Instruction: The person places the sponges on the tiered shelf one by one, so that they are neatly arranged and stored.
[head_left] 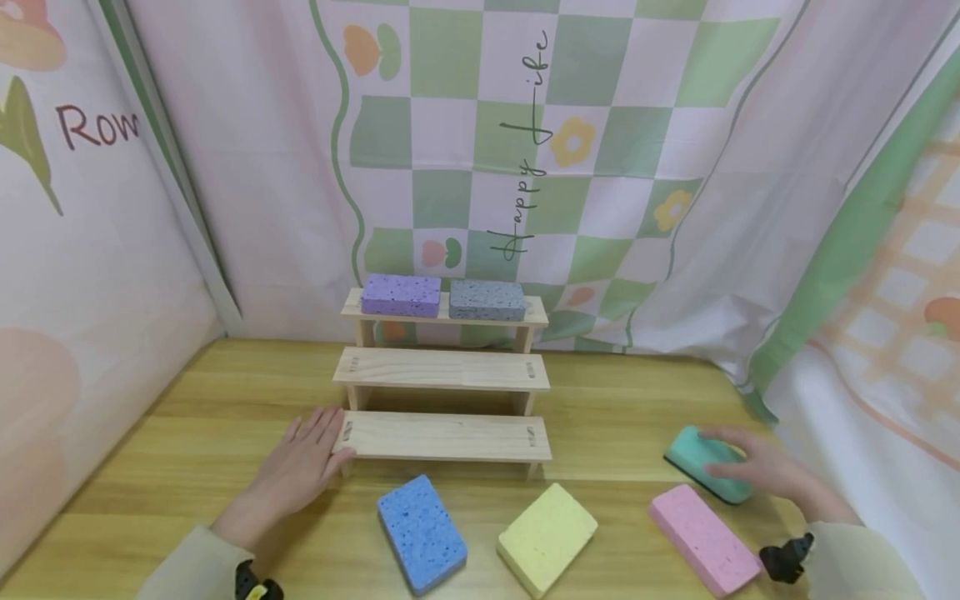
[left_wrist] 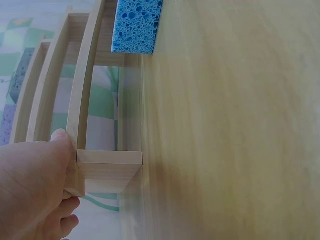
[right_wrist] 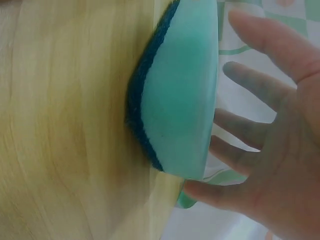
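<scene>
My left hand (head_left: 296, 467) grips the left end of the lowest step of a three-step wooden stand (head_left: 442, 437). In the left wrist view the thumb lies on the step's edge, with the other fingers round the far side. My right hand (head_left: 768, 469) hovers with spread fingers over a teal sponge (head_left: 705, 461). This sponge has a dark scouring layer underneath, seen side-on in the right wrist view, fingertips right at its upper face. A pink sponge (head_left: 705, 540) lies just in front of it.
A purple sponge (head_left: 401, 296) and a grey sponge (head_left: 487, 300) sit side by side on the top step. Blue (head_left: 422, 533) and yellow sponges (head_left: 547, 540) lie on the wooden table (head_left: 615, 433) before the stand. Patterned curtains (head_left: 517, 142) hang behind and at both sides.
</scene>
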